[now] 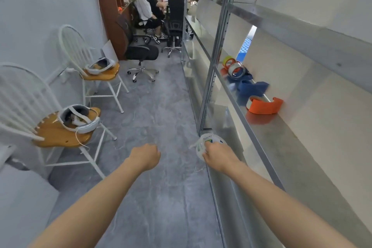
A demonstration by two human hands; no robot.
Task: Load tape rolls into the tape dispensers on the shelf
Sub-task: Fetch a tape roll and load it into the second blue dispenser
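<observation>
My right hand [219,157] grips a clear tape roll [207,143] with a printed white core, held over the floor just left of the metal shelf [291,147]. My left hand [146,156] is curled into a loose fist and holds nothing. On the shelf lie an orange tape dispenser [265,105] nearest me, a blue dispenser [251,87] beyond it, another blue dispenser with a clear roll in it [237,71], and an orange one with a yellowish roll [229,61] farthest away.
A grey shelf upright [216,56] rises just beyond my right hand. Two white chairs with wooden seats [60,133] [100,72] carry headsets on the left. Black office chairs [141,54] and seated people [153,6] fill the far end of the aisle.
</observation>
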